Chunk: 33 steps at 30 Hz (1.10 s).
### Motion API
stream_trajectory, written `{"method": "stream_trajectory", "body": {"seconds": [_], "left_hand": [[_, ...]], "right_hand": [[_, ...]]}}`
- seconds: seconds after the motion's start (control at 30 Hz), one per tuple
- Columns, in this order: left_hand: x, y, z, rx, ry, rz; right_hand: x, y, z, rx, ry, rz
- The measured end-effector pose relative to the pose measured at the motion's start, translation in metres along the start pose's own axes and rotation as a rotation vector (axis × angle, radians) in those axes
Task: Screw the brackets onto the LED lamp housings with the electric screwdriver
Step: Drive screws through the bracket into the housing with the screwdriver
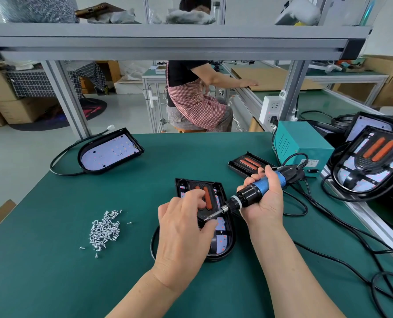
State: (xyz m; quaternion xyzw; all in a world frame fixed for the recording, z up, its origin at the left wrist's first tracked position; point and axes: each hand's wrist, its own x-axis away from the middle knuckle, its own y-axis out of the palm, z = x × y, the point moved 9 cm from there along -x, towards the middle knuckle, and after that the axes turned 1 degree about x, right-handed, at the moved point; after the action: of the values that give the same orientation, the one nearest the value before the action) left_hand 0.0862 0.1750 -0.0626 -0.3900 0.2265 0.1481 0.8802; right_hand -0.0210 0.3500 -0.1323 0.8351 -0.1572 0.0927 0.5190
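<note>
Gripping the electric screwdriver (263,188), the right hand (265,200) aims its bit toward 8 o'clock at the bracket (208,197); the left hand (184,230), fingers (196,195) loosely bent, rests on it.

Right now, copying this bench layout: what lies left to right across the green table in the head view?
Screw pile → left hand → right hand gripping the electric screwdriver → stacked lamp housings.
</note>
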Motion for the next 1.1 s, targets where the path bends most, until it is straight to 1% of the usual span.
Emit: {"method": "stream_trajectory", "body": {"seconds": [0.07,0.13,0.17,0.2,0.23,0.27,0.33,0.53,0.83,0.97,1.1], "left_hand": [[-0.005,-0.012,-0.015,0.097,-0.084,0.096],[-0.012,-0.018,-0.049,0.218,-0.308,0.131],[-0.015,-0.014,-0.069,0.266,-0.443,0.094],[-0.016,-0.005,-0.086,0.304,-0.565,0.022],[-0.016,0.004,-0.099,0.339,-0.651,-0.060],[-0.016,0.013,-0.107,0.372,-0.697,-0.126],[-0.017,0.023,-0.112,0.437,-0.711,-0.181],[-0.019,0.038,-0.113,0.492,-0.690,-0.301],[-0.017,0.040,-0.120,0.514,-0.672,-0.274],[-0.018,0.043,-0.123,0.507,-0.661,-0.276],[-0.019,0.045,-0.124,0.513,-0.659,-0.269]], "right_hand": [[0.000,0.000,-0.001,-0.006,0.000,-0.008],[0.001,0.002,-0.002,-0.001,-0.011,-0.020],[0.001,0.003,-0.003,0.004,-0.019,-0.028],[0.002,0.005,-0.004,0.013,-0.028,-0.037],[0.004,0.007,-0.004,0.025,-0.036,-0.051],[0.006,0.011,-0.005,0.041,-0.044,-0.071],[0.011,0.020,-0.004,0.078,-0.062,-0.119],[0.035,0.050,-0.005,0.198,-0.169,-0.249],[0.066,0.101,-0.005,0.414,-0.418,-0.380],[0.071,0.108,0.000,0.491,-0.453,-0.403],[0.072,0.108,0.006,0.538,-0.449,-0.410]]}}
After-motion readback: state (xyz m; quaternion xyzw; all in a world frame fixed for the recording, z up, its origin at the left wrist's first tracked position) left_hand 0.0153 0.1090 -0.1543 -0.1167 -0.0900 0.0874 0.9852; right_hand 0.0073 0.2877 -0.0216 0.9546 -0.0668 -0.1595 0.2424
